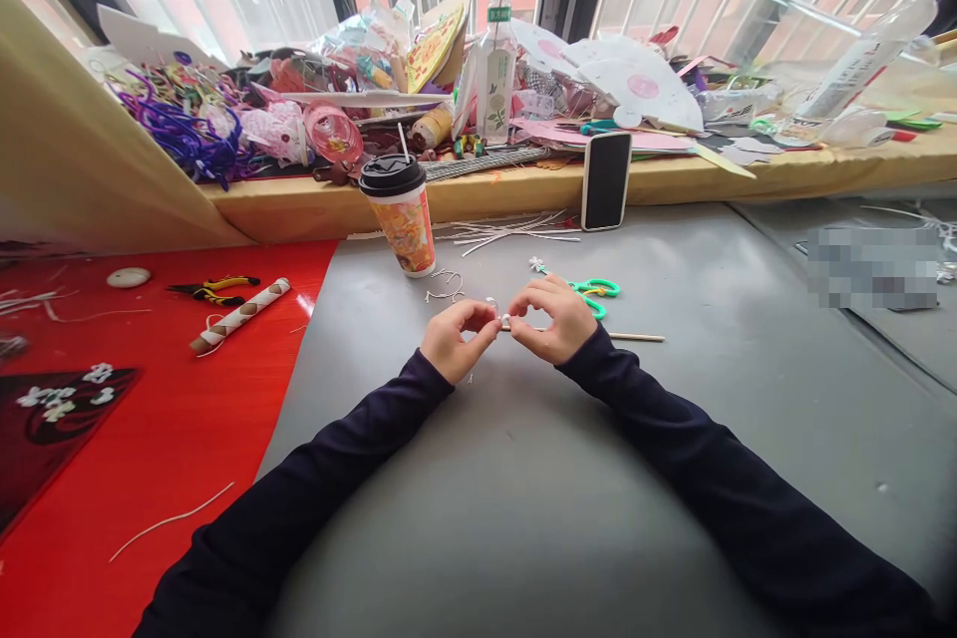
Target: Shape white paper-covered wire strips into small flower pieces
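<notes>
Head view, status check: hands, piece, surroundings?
Left hand and right hand both pinch a small white piece. Thin stick under right hand. Green scissors just behind.

On the counter, the cup stands behind the left hand, the scissors just behind the right hand. A phone leans against the ledge behind them. Pliers lie well left of the cup.

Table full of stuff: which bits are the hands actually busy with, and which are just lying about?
In use: left hand and right hand pinching a small white piece on a thin stick.

Lying about: green scissors, lidded cup, phone, pliers, bottle.
</notes>
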{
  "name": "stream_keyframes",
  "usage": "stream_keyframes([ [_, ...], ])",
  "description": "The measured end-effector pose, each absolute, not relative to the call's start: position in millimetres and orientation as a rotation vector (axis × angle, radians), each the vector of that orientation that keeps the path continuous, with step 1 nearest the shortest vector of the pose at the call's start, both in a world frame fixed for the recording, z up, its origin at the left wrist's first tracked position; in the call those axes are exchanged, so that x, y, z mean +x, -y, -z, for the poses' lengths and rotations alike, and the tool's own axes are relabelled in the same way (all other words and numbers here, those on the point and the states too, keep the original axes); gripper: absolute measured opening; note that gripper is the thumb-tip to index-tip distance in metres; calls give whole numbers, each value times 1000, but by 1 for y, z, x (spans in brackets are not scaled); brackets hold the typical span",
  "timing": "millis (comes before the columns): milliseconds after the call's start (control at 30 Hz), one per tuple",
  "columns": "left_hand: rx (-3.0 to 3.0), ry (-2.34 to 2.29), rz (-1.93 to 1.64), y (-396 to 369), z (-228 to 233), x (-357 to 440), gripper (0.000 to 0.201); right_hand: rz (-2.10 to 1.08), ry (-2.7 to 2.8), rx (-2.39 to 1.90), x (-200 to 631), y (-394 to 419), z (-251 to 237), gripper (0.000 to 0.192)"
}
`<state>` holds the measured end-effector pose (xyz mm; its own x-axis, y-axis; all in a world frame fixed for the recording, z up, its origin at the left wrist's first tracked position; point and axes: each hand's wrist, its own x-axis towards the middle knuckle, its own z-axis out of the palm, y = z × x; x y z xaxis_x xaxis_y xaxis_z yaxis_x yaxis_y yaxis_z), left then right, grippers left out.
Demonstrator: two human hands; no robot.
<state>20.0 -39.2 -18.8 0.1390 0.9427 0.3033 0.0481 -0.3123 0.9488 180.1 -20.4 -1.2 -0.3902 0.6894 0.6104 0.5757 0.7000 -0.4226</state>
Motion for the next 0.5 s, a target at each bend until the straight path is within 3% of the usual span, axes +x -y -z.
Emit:
stream_keyframes([
  [500, 1421, -938, -1237, 36, 18, 19, 16, -274, 2162, -786, 186, 12, 0, 15],
])
